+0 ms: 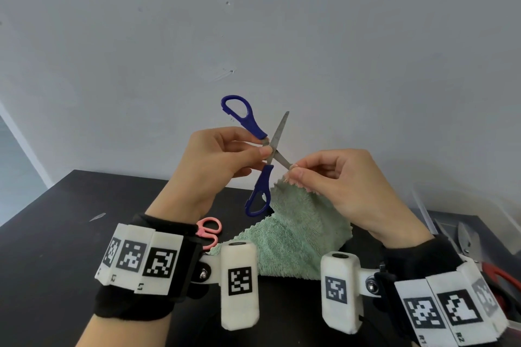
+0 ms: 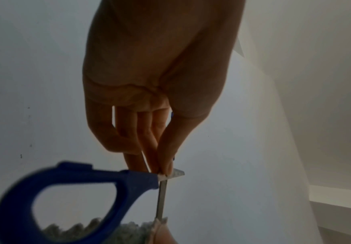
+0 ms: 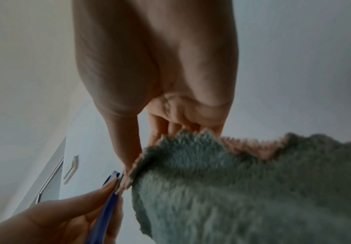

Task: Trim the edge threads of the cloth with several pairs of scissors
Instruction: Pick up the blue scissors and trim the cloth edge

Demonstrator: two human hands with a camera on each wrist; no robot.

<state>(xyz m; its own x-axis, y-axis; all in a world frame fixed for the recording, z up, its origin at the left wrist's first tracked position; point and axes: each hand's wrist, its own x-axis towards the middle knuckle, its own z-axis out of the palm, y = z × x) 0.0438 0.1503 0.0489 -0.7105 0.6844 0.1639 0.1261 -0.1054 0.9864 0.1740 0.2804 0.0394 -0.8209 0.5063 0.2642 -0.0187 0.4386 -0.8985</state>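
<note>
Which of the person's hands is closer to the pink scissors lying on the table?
Left. The left hand is raised above the pink scissors; the right hand is farther off, across the cloth.

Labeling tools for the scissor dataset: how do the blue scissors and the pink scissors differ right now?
The blue scissors are held in the air, pinched near the pivot by the left hand; the pink scissors lie untouched on the black table. The blue pair's blades are spread wide open; the pink pair's blades are hidden behind the wrist gear. The blue handles look larger. Both have plastic loop handles.
</note>
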